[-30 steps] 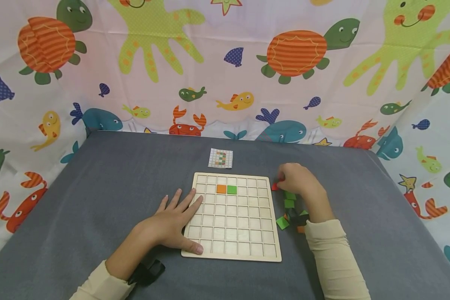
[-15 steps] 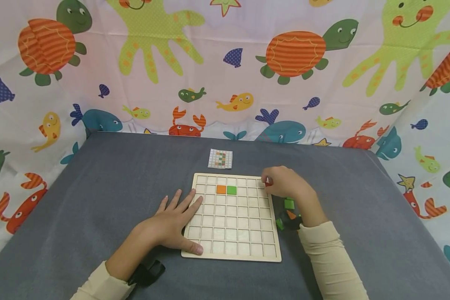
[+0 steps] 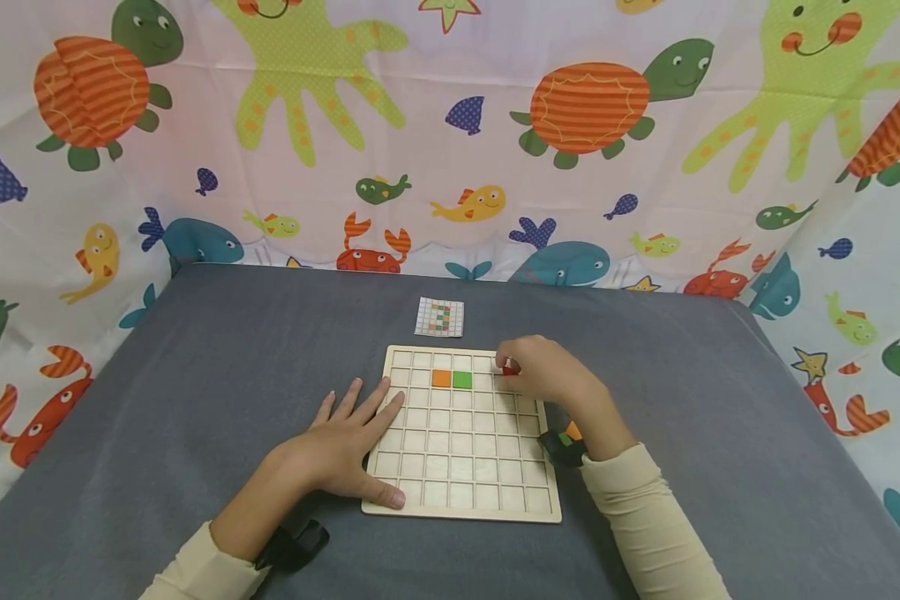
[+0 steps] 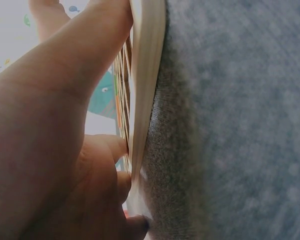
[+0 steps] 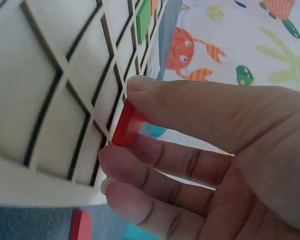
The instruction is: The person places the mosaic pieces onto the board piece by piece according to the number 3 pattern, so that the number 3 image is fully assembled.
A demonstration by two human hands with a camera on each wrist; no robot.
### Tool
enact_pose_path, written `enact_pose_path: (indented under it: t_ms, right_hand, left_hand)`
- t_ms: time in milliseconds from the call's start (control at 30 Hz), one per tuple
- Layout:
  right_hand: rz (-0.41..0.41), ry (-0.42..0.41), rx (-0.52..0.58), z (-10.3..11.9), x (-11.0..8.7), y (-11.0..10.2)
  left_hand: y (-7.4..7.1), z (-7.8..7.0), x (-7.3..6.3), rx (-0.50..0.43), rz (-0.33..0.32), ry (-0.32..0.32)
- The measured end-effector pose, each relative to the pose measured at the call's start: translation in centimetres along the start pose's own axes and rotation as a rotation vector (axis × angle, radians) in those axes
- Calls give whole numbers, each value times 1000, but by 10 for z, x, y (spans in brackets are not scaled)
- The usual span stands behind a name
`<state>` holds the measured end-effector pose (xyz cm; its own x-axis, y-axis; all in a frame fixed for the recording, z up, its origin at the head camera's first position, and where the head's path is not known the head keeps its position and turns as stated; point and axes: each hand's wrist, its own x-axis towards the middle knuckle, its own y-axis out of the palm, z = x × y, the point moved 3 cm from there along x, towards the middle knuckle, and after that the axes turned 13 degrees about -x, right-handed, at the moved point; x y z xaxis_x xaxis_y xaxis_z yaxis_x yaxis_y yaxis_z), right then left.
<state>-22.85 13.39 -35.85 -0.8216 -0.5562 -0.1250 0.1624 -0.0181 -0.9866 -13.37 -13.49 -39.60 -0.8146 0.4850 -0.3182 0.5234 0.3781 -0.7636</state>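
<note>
A wooden board (image 3: 450,467) with a grid of square recesses lies on the grey cloth. An orange square tile (image 3: 441,378) and a green square tile (image 3: 462,380) sit side by side in its second row from the top. My left hand (image 3: 341,450) rests with spread fingers on the board's left edge, thumb at the lower left corner. Over the upper right of the board, my right hand (image 3: 551,375) pinches a red square tile (image 5: 127,125) between thumb and fingers. In the right wrist view the tile is tilted close to the grid; whether it touches is unclear.
A small printed card (image 3: 439,317) with a coloured grid pattern lies behind the board. Loose tiles (image 3: 573,431) right of the board are mostly hidden by the right wrist and its black strap (image 3: 562,450). Another red piece (image 5: 81,225) lies beyond the board's edge.
My right hand has picked up the red tile right of the board and carried it left over the board's upper right part. The left hand has stayed in place.
</note>
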Motion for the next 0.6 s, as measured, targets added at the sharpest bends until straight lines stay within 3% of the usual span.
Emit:
enact_pose_path:
  t_ms: [600]
  right_hand:
    - [-73, -75, 9, 20, 5, 11]
  left_hand:
    - [1, 0, 1, 28, -11, 3]
